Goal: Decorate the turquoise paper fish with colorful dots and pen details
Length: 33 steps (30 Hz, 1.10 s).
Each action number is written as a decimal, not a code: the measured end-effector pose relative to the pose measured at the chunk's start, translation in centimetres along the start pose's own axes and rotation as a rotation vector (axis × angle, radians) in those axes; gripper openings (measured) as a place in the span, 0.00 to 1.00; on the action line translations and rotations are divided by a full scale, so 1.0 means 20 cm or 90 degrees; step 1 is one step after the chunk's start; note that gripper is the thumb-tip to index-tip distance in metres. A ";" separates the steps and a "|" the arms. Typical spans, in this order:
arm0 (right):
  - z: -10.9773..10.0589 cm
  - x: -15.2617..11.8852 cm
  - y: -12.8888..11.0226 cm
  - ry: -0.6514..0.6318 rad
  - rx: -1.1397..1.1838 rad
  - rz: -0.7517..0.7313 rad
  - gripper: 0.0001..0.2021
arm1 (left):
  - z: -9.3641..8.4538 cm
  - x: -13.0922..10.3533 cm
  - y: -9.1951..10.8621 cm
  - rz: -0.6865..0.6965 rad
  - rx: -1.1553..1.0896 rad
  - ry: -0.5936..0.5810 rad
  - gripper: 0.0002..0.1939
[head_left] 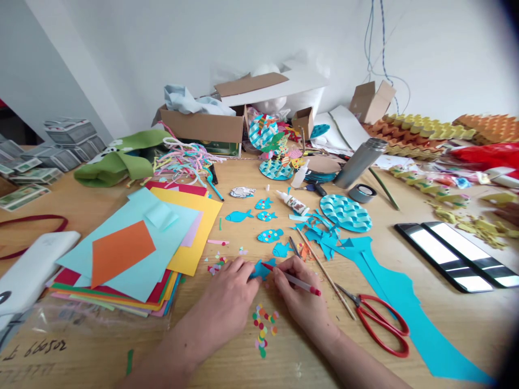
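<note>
My right hand [303, 297] is closed round a red felt-tip pen [299, 282], its tip over a small blue paper fish [264, 271]. My left hand [231, 292] presses that fish against the table with its fingers bent together, covering part of it. Just beyond lie more blue fish cut-outs, some dotted like the spotted fish [270, 235], others plain like the long fish [239, 216]. Loose coloured paper dots [263, 327] are scattered between my forearms. A thin wooden stick [324, 270] rests beside my right hand.
Red-handled scissors [383, 324] and a long blue paper strip [405, 297] lie right. Stacked coloured paper [121, 243] is left. Behind are a glue bottle [292, 202], wavy blue disc [346, 212] and steel flask [360, 162]. Another person's hand [508, 213] shows at far right.
</note>
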State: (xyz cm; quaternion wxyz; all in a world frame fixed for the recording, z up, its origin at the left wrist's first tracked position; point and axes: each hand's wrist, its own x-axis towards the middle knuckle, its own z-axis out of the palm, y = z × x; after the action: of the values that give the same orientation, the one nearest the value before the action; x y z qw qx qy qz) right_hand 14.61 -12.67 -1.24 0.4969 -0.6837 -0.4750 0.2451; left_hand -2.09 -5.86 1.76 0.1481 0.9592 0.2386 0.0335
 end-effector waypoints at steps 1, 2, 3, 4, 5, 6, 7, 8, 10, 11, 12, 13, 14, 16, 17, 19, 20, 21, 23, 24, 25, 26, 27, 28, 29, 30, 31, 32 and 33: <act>0.00 0.00 0.00 -0.003 0.000 0.000 0.09 | 0.00 0.00 0.00 0.001 0.000 0.002 0.17; 0.00 0.00 0.00 -0.004 0.002 -0.001 0.09 | 0.00 0.00 0.00 0.002 0.000 0.005 0.17; 0.00 0.00 0.00 -0.003 0.004 -0.003 0.09 | 0.00 0.00 0.00 0.002 0.000 0.008 0.17; 0.00 0.00 0.00 -0.001 0.006 -0.005 0.09 | 0.01 0.00 -0.01 0.002 0.000 0.010 0.17; 0.00 0.00 0.00 0.003 0.006 -0.007 0.09 | 0.01 0.00 -0.01 0.002 -0.001 0.009 0.17; 0.00 0.00 0.00 0.006 0.003 -0.009 0.09 | 0.01 0.00 -0.01 0.001 -0.001 0.006 0.17; 0.00 0.00 0.00 0.009 0.000 -0.010 0.09 | 0.01 0.00 -0.01 0.001 0.000 0.003 0.17; 0.00 0.00 0.00 0.010 -0.003 -0.011 0.09 | 0.01 0.00 0.00 0.001 0.001 0.000 0.17; 0.00 0.00 0.00 0.009 -0.006 -0.012 0.09 | 0.00 0.00 0.00 0.001 0.003 -0.002 0.17; 0.00 0.00 0.00 0.009 -0.006 -0.013 0.09 | 0.00 0.00 0.00 0.000 0.004 -0.004 0.17; 0.00 0.00 0.00 0.007 -0.006 -0.013 0.09 | 0.00 0.00 0.00 -0.002 0.003 -0.007 0.17; 0.00 0.00 0.00 0.004 -0.004 -0.013 0.09 | -0.01 0.01 0.00 -0.004 0.001 -0.011 0.17; 0.00 0.00 0.00 0.001 -0.002 -0.013 0.09 | -0.01 0.01 0.00 -0.007 -0.001 -0.015 0.17; 0.00 0.00 -0.01 0.000 0.000 -0.015 0.09 | -0.01 0.01 0.01 -0.008 -0.003 -0.019 0.17; 0.00 0.00 -0.01 0.001 -0.001 -0.017 0.09 | -0.01 0.01 0.01 -0.006 -0.002 -0.017 0.17; 0.00 0.00 -0.01 0.007 -0.006 -0.019 0.09 | 0.00 0.01 0.00 0.000 0.002 -0.009 0.16; 0.00 0.00 0.00 0.010 -0.008 -0.018 0.09 | 0.00 0.01 0.00 0.002 0.003 -0.005 0.16; 0.00 0.00 0.00 0.010 -0.010 -0.016 0.09 | 0.00 0.01 0.00 0.002 0.005 -0.001 0.16; 0.00 0.00 0.01 0.007 -0.011 -0.012 0.09 | 0.00 0.00 0.00 -0.001 0.006 -0.001 0.16; 0.00 0.00 0.01 0.004 -0.011 -0.012 0.09 | 0.00 0.00 0.00 -0.001 0.007 -0.004 0.16; 0.00 0.00 0.01 0.002 -0.011 -0.013 0.09 | 0.00 0.00 0.00 -0.001 0.009 -0.005 0.16; 0.00 0.00 0.01 0.001 -0.012 -0.016 0.09 | 0.00 0.00 0.00 0.001 0.010 -0.005 0.16; 0.00 0.00 0.01 -0.002 -0.013 -0.020 0.09 | 0.00 0.00 0.00 0.002 0.012 -0.001 0.16; 0.00 -0.01 0.01 -0.004 -0.016 -0.025 0.09 | 0.00 0.00 0.00 0.004 0.014 0.004 0.16; 0.00 -0.01 0.01 -0.007 -0.019 -0.030 0.09 | 0.01 0.00 0.00 0.006 0.014 0.010 0.16; 0.00 -0.01 0.01 -0.009 -0.021 -0.033 0.09 | 0.01 0.00 0.00 0.006 0.013 0.016 0.16; 0.00 -0.01 0.01 -0.010 -0.021 -0.034 0.09 | 0.01 0.00 -0.01 0.006 0.011 0.020 0.16; 0.00 -0.01 0.01 -0.009 -0.021 -0.035 0.09 | 0.01 0.00 -0.01 0.007 0.009 0.021 0.16; 0.00 -0.01 0.01 -0.006 -0.018 -0.034 0.09 | 0.01 0.00 -0.01 0.008 0.007 0.021 0.16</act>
State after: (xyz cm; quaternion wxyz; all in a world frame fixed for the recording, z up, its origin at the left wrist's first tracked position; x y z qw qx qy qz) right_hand 14.63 -12.79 -1.35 0.4911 -0.6766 -0.4990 0.2282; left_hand -2.11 -5.81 1.44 0.1390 0.9606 0.2355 0.0489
